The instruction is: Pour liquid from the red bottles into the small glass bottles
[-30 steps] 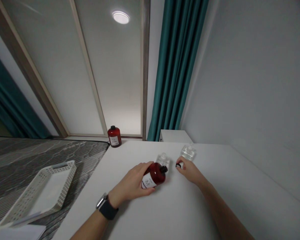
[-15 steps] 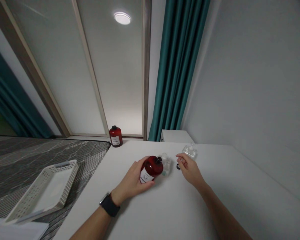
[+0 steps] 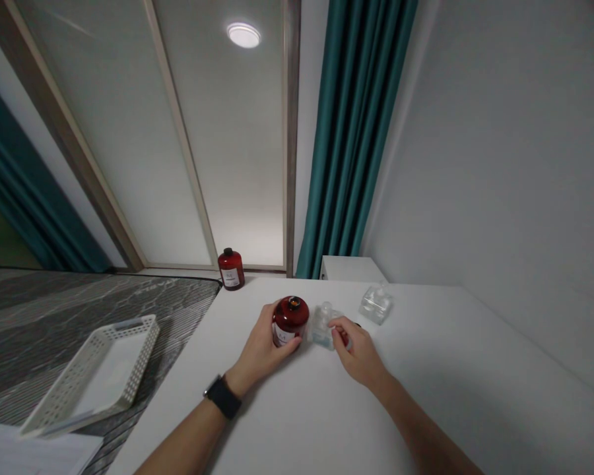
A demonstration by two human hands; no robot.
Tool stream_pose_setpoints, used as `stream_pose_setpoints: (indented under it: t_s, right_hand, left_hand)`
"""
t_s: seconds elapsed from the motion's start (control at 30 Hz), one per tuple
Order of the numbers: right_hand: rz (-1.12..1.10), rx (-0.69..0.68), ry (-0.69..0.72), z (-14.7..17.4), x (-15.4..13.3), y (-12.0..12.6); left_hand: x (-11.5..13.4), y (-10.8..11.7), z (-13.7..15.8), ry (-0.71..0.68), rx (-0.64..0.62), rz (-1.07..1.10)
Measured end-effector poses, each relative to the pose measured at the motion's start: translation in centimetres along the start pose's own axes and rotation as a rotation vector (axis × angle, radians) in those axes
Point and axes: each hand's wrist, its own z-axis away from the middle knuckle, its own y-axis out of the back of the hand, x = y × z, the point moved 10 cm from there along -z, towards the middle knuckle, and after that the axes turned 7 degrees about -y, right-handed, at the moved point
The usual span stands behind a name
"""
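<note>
My left hand (image 3: 261,348) clamps the red bottle (image 3: 290,316) at twelve o'clock, uncapping done, I'd judge, closing not yet, while my right hand (image 3: 359,355) bunches its fingers at the clear bottle's (image 3: 319,326) four o'clock, gripping or not I can't tell.

glossy red bottle (image 3: 291,320) I see at lower centre, shiny clear bottle (image 3: 321,324) beside it, smooth matt tabletop (image 3: 321,422), cloth curtain (image 3: 359,132) top centre, plastic basket (image 3: 142,363) lower left
</note>
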Motion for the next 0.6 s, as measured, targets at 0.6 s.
stream_pose_setpoints:
  t_s: [0.6]
  right_hand:
    - [0.007, 0.097, -0.096, 0.0, 2.8, -0.2]
  left_hand:
    - [-6.0, 0.5, -0.1, 0.151, 0.119, -0.138]
